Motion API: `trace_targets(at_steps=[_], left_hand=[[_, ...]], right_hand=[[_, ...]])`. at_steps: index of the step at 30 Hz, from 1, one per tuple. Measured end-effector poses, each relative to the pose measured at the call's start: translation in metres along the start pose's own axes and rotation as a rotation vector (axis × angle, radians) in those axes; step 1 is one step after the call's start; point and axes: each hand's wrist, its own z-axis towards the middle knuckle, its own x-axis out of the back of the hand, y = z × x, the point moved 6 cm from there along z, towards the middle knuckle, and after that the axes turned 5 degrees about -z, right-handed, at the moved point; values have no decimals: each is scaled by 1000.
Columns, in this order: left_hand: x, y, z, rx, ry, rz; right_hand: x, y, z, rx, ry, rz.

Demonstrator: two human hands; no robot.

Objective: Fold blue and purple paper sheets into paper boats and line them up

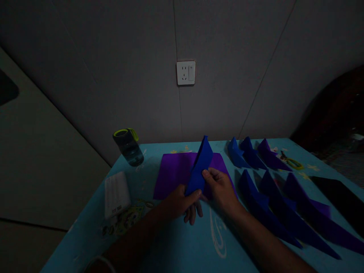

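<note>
A folded piece of blue paper [201, 163] is held up between both hands over the table, tilted with its narrow tip pointing up and away. My left hand [183, 201] pinches its lower end, thumb on top and the other fingers underneath. On its right side, my right hand [217, 184] grips the paper with the thumb pressed on the near face. Behind and below lies a flat purple sheet [173, 172], partly covered by the paper and hands. Several folded paper boats in blue and purple, among them a dark blue boat [257, 195], stand to the right in two rows.
A dark water bottle [129, 148] with a green rim stands at the back left. In front of it are a white box [116, 195] and small patterned items [131, 218]. Yellow-handled scissors [294, 163] and a black flat object [338, 193] lie right. A wall socket [186, 72] is behind.
</note>
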Motion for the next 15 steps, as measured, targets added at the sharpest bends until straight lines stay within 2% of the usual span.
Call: trace_targets(at_steps=[2,4,7,10,12,15], left_hand=[[0,-1,0,-1,-7,10],[3,0,0,-32,43,26],[9,3,1,-89,128,-8],[10,6,-1,-102,124,-24],[9,8,-3,-106,103,-16],[4,9,-6,-111,74,-23]], right_hand=[[5,-8,3,47,27,-32],[6,-12,4,90,19,-112],[0,-10,2,175,-30,-352],[-9,-6,-4,287,-101,-574],[-13,-7,-8,338,-146,-627],[-16,-11,-12,347,-170,-585]])
